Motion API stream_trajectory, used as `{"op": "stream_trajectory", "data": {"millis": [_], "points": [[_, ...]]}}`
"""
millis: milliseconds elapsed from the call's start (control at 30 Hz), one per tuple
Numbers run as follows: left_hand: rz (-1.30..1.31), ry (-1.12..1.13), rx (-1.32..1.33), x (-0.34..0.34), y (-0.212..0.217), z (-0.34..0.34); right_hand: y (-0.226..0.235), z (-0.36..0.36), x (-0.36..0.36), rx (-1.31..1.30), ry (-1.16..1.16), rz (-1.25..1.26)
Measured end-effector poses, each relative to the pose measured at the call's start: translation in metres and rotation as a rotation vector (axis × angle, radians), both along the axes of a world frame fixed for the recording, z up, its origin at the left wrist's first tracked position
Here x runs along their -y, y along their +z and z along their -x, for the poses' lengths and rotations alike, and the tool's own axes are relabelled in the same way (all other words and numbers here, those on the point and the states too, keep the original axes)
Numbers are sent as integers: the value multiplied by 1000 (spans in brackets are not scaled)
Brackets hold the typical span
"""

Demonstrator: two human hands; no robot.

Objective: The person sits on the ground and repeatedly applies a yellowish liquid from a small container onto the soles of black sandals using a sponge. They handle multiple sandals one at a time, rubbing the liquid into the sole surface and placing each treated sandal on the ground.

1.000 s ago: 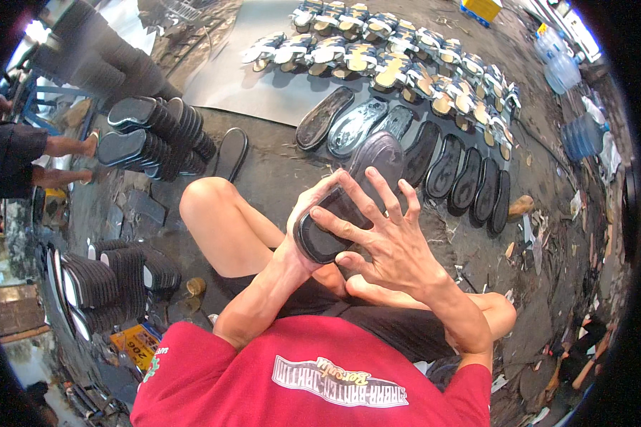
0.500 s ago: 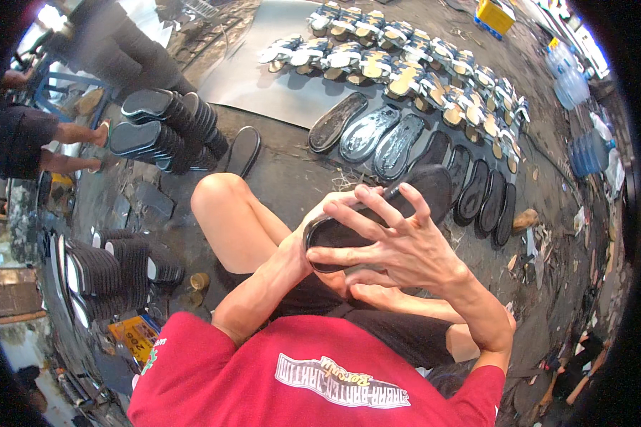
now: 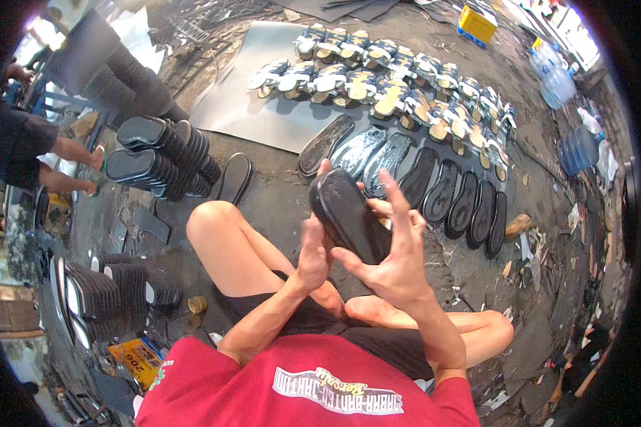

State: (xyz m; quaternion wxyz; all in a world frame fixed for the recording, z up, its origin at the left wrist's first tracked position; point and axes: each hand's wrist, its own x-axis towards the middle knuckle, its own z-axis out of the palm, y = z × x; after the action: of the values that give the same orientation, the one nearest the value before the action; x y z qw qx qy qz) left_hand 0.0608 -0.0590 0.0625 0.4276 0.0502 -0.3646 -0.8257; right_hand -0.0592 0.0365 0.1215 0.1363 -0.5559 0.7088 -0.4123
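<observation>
I've got one black sole (image 3: 349,213) up off the ground in front of the crossed legs (image 3: 243,257), tilted, far end toward the laid-out row. Right hand (image 3: 393,250) is closed around its near end, thumb across the close side, bent fingers at the right edge, index finger raised away. Left hand (image 3: 316,245) sits along the left edge, a fingertip poking past the far end; the rest is blurred or behind the sole, so I can't tell if it grips or just props. Progress, my read: mid-batch. A row of soles (image 3: 418,178) lies out ahead, some overlapping the gray sheet (image 3: 253,103); a couple flash bright, could be wet coating or glare, can't tell. I'd count those as handled, the one in hand as unfinished. Beyond them, sandals (image 3: 390,101) with straps stand in two rows, apart from the soles; joining looks not yet done there. Left to do, probably: the stacked soles (image 3: 148,158) over on the left, plus the single sole (image 3: 236,178) lying beside them. Lower left, more stacks (image 3: 91,293) with pale edges; I can't say which stage those are at.
</observation>
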Motion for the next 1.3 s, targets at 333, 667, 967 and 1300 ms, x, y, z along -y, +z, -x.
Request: {"op": "stream_trajectory", "data": {"millis": [333,667,967,1300], "points": [[-232,4,35,-3,21,8,-9,-13,11,-305,10,-110],[-46,-63,243,7,16,-3,-15,-5,14,-351,16,-151],[-266,-255,216,22,33,-4,-10,14,17,-493,53,-198],[-450,-516,153,51,17,-13,-2,41,17,-595,153,-223]]}}
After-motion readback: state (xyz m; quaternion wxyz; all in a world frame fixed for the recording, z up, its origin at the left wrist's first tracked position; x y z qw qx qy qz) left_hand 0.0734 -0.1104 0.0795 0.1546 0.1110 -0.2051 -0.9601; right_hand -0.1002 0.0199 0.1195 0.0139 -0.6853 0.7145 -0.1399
